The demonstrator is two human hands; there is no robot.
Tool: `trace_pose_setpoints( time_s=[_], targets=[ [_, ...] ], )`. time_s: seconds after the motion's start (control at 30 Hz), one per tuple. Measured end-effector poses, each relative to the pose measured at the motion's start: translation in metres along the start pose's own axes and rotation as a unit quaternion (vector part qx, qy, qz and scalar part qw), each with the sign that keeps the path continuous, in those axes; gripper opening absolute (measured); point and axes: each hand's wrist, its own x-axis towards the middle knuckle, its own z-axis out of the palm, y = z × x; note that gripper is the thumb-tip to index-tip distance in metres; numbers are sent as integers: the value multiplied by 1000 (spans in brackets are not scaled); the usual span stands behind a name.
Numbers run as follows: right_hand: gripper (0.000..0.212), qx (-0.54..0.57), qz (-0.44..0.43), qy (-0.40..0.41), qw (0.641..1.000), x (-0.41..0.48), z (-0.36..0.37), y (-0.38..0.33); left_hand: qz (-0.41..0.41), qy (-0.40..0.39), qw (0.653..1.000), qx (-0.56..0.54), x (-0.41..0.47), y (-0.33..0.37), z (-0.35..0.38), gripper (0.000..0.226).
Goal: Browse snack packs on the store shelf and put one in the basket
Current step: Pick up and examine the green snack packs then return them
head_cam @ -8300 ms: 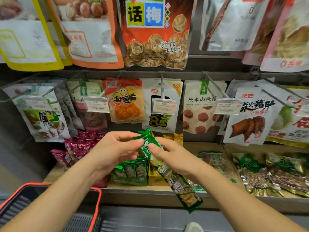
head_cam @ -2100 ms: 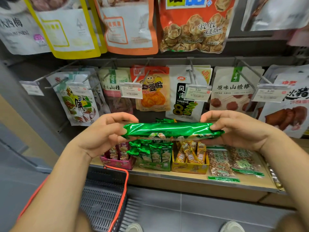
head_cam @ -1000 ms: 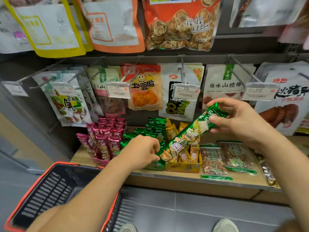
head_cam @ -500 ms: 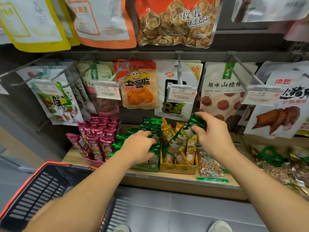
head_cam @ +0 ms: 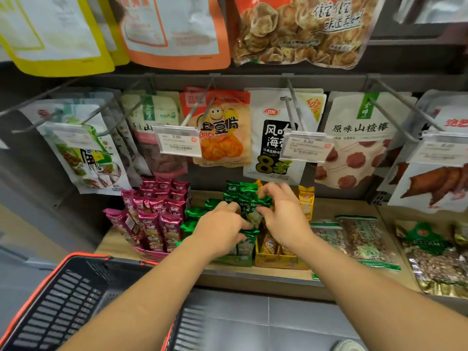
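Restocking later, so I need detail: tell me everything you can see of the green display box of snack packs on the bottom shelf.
The green display box is an open-topped, cardboard-looking tray standing on the wooden shelf between a pink box and a yellow box. Shiny green foil packs stand upright in it in rows. The left hand curls over the front packs; the blurred right hand touches packs behind. Whether either grips one is unclear.

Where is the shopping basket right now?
In the head view the basket is at the bottom left, below the shelf, under the pink snack packs.
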Motion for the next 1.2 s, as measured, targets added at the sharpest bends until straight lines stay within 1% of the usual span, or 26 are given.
trace_pose_setpoints(
  time_s=[0.1,0.17,0.23,0.27,0.3,0.37,0.4,0.43,0.47,0.53,0.57,0.6,0.67,0.7,0.73,0.77,0.83,0.9,1.0,1.1,1.2],
  targets=[
    [15,3,17,-12,1000,5,12,2,16,21,1000,-6,-1,-3,3,36],
    [14,-19,28,-27,999,10,18,3,23,37,999,-18,-2,-6,4,35],
    [17,-56,33,-46,997,13,22,5,15,68,996,-53,-3,-8,5,29],
    [21,-72,37,-63,995,14,24,6,1,87,992,-89,-3,-10,6,25],
    [25,-83,43,-87,992,15,25,7,-15,101,986,-131,-2,-12,7,28],
    [31,-108,57,-139,983,15,27,8,-27,110,974,-196,-1,-15,9,44],
    [33,-130,54,-164,976,16,28,9,-20,105,973,-205,0,-16,10,56],
    [35,-151,47,-188,969,18,28,9,-13,94,976,-195,1,-16,11,69],
    [36,-161,41,-209,964,20,27,9,-4,82,982,-170,2,-17,12,76],
    [36,-134,49,-236,961,24,23,8,8,59,992,-107,4,-17,12,70],
    [33,-111,63,-228,965,25,20,7,12,51,995,-83,4,-16,12,65],
    [29,-90,80,-194,974,29,17,7,16,45,996,-69,5,-15,11,60],
    [21,-61,109,-72,990,36,12,7,17,38,998,-53,4,-12,9,53],
    [20,-53,114,-25,992,39,10,7,19,39,998,-43,4,-10,8,51],
    [22,-55,113,-7,992,41,10,7,21,41,998,-36,3,-9,8,51],
    [26,-66,113,-17,991,42,12,6,21,40,998,-35,2,-8,7,51],
    [35,-96,125,-68,985,40,22,5,23,36,998,-41,0,-6,6,52],
    [35,-107,134,-89,981,38,34,6,28,31,998,-39,-1,-6,6,52],
    [26,-116,126,-60,983,40,41,8,29,31,998,-38,-3,-6,6,49],
    [24,-151,96,-38,983,39,40,3,33,30,998,-38,-4,-5,8,49],
    [20,-147,22,48,988,36,29,-9,41,33,998,-40,-4,-6,8,52]
  ],
)
